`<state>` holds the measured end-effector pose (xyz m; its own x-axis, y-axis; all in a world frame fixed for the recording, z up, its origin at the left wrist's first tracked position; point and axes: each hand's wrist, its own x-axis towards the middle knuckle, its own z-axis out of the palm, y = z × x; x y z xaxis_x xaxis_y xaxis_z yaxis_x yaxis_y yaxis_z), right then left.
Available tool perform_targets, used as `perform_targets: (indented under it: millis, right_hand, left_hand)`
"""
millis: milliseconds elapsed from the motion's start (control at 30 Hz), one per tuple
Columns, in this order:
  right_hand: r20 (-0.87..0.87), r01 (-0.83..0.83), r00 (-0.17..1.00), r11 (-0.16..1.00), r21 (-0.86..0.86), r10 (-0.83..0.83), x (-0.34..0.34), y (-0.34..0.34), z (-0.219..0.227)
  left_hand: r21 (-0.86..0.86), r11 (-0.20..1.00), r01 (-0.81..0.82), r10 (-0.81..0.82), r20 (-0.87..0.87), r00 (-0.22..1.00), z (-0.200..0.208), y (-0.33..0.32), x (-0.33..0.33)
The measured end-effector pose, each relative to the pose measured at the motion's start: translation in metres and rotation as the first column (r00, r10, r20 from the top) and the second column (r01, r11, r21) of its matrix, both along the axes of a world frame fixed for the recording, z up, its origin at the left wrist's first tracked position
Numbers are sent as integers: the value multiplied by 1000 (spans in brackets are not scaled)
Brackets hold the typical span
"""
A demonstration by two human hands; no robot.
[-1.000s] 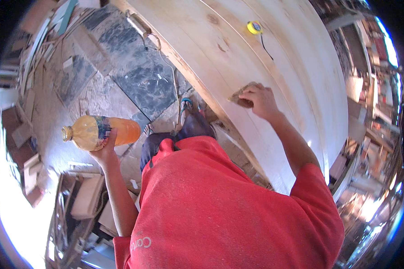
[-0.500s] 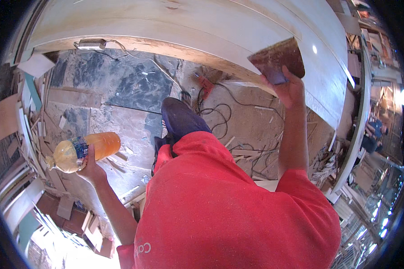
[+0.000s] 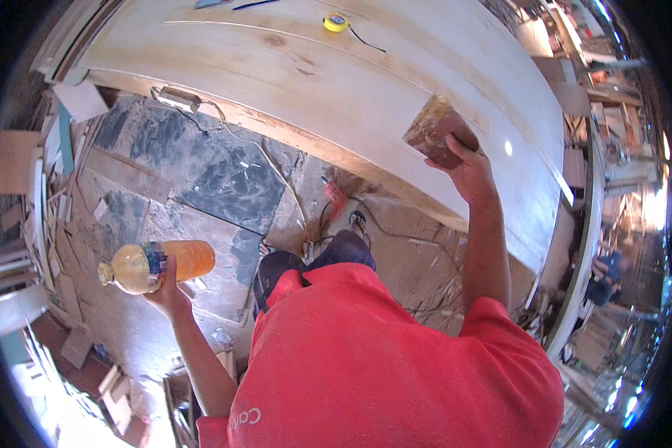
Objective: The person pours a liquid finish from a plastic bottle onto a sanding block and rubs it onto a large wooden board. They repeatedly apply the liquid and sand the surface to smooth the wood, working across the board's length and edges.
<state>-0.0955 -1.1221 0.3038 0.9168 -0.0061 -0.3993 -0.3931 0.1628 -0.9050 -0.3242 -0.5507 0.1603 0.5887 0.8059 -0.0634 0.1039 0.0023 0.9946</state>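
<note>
On my feed, the left hand (image 3: 169,295) still gripped the clear, rounded bottle (image 3: 151,266), held on its side, neck pointing left, its contents orange to yellow. Dark marbled sheeting (image 3: 228,179) lay beyond it, dusty and flat. Further right, a yellow tape measure (image 3: 336,23) sat on the long, pale wooden board (image 3: 291,89), with its streaked grain. The right hand (image 3: 472,170) held the brown pad (image 3: 437,131) over the board's near side. A second earlier the pad seemed pressed flat there; now its scuffed, squarish face showed, so I judged contact had paused.
</note>
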Motion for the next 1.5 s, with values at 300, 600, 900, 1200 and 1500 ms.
perform_targets:
  millis: [300,600,900,1200,1500]
  right_hand:
    - [117,-237,441,241,-941,890,127,1,-69]
    - [70,-2,131,71,-997,989,130,5,-156]
    - [76,37,102,73,-997,992,134,-9,-156]
    - [-44,53,83,-48,-997,996,151,30,-154]
    - [-169,-56,159,-162,-985,973,92,-64,-140]
  left_hand:
    - [70,964,-258,257,20,966,-20,-132,-19]
    - [116,876,-467,478,-88,874,-1,-314,-51]
    - [-10,851,-524,521,-99,848,-5,-383,-69]
    - [-11,864,-503,499,-116,859,-9,-386,-102]
    - [-41,893,-448,445,-57,894,-3,-388,-141]
